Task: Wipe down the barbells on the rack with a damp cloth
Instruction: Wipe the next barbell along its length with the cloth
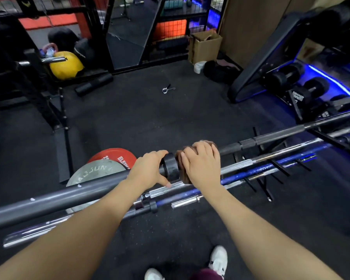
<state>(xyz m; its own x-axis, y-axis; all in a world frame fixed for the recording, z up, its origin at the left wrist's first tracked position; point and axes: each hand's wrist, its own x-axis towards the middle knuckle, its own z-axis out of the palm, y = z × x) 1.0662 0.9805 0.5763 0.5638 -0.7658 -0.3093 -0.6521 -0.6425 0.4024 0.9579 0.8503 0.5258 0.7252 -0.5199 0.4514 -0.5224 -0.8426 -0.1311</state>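
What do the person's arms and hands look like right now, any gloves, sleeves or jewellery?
Both forearms are bare right up to the bottom frame edge: no sleeves in view. The left hand and right hand wear no gloves, and no rings, watch or wristbands show on them. Fingernails look short and unpainted. Nothing else is worn on the arms.

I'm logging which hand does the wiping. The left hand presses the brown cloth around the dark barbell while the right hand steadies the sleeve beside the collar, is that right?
The hands are swapped. In the head view, the right hand presses the brown cloth around the dark barbell, while the left hand steadies the sleeve beside the collar.
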